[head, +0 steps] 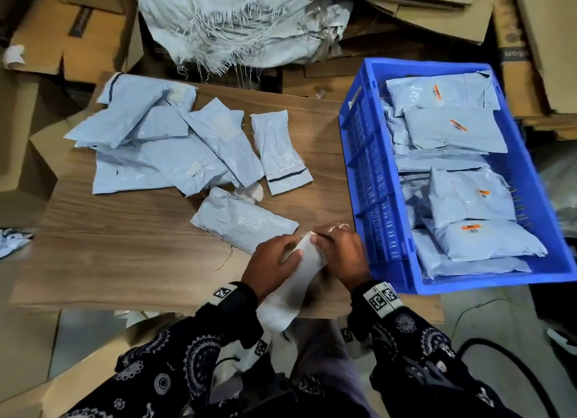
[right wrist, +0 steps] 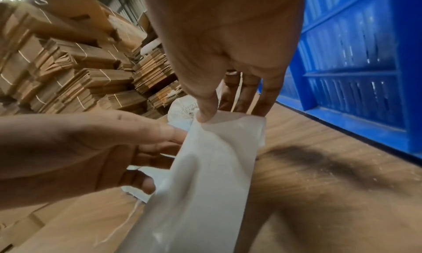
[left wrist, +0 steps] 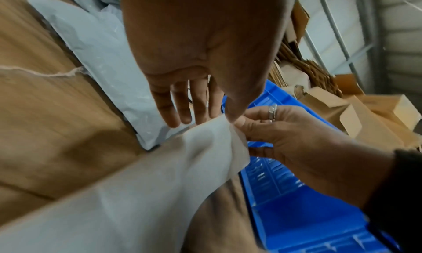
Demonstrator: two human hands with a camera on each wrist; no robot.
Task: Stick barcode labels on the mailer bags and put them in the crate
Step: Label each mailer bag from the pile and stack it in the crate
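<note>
Both my hands hold a long white label strip (head: 296,280) over the wooden table's (head: 125,255) front edge. My left hand (head: 282,258) pinches its upper part from the left, and my right hand (head: 323,239), wearing rings, pinches the top corner. In the right wrist view, the thumb (right wrist: 205,110) presses on the strip (right wrist: 205,184). A pale blue mailer bag (head: 243,219) lies just beyond my hands. More unlabelled bags (head: 162,145) are piled at the table's back left. The blue crate (head: 371,180) to the right holds several bags with orange barcode labels (head: 456,127).
A frayed woven sack (head: 237,24) lies behind the table. Cardboard boxes (head: 62,27) and flattened cartons (right wrist: 80,67) surround the work area. The crate's wall (right wrist: 354,58) stands close to my right hand. A black cable (head: 515,364) runs along the floor at lower right.
</note>
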